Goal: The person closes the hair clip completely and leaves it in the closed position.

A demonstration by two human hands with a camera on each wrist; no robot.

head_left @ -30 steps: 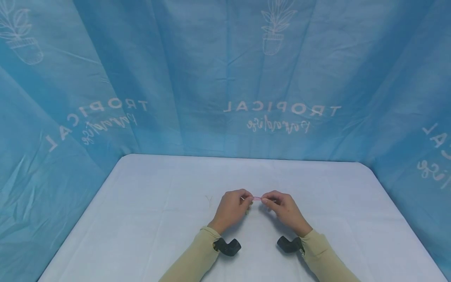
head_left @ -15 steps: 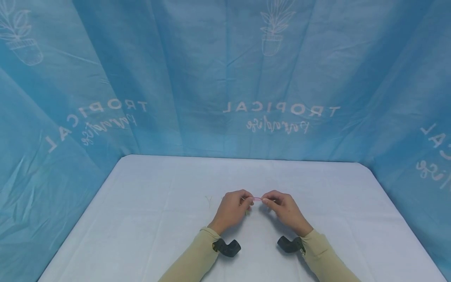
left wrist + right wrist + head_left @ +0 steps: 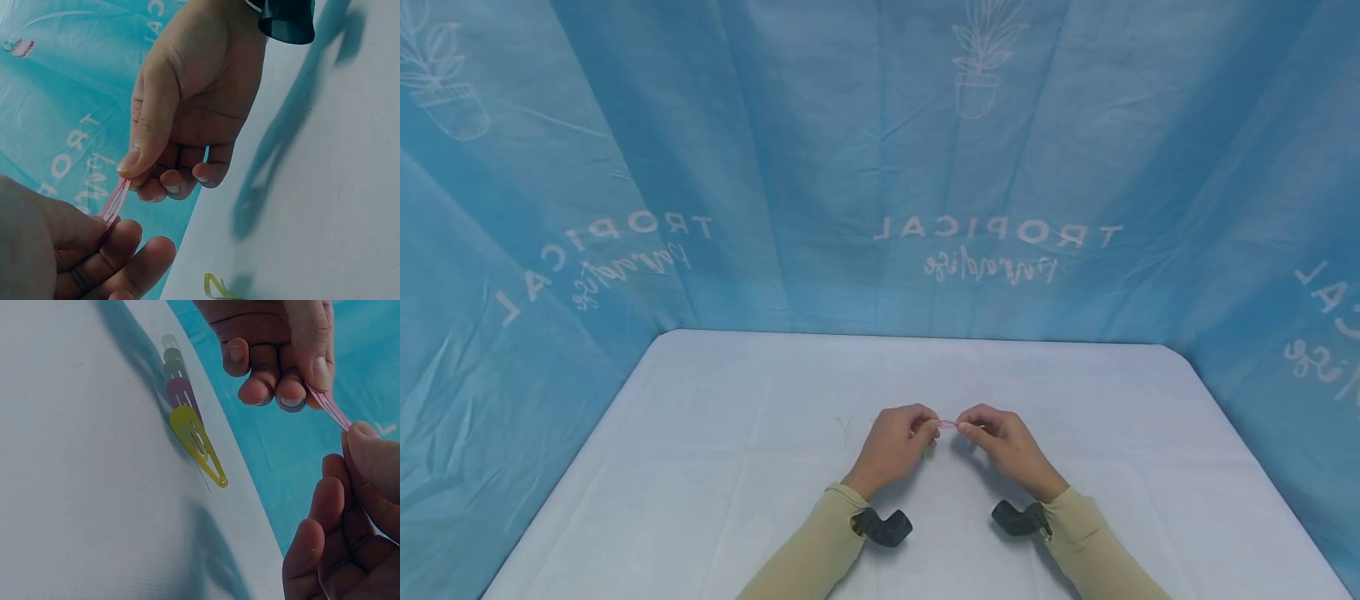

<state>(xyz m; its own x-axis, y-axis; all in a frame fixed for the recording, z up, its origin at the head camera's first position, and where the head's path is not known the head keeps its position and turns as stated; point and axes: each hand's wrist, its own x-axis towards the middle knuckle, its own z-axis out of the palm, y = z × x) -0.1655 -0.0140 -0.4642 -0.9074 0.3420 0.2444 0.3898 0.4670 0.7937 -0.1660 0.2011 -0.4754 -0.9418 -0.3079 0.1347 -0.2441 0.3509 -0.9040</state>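
Observation:
A pink snap hair clip (image 3: 947, 424) is stretched between both hands just above the white table. My left hand (image 3: 891, 446) pinches one end between thumb and forefinger. At the other end, my right hand (image 3: 1009, 446) holds it the same way. In the right wrist view, the pink clip (image 3: 331, 410) shows its slotted middle, both tips covered by fingers. Beyond the hands there, a yellow snap clip (image 3: 181, 422) lies in front of a purple clip (image 3: 180, 392), a green clip (image 3: 175, 369) and a pale clip (image 3: 169, 342), overlapping in a row.
A thin, pale Y-shaped line (image 3: 845, 427) lies on the white-covered table (image 3: 700, 467), left of the left hand. Each wrist wears a black curved mount (image 3: 886, 528). Blue printed curtain (image 3: 820, 167) surrounds the table's back and sides.
Both hands stay almost in place, still holding the pink clip. The green-yellow spot below the left hand shows slightly less than before.

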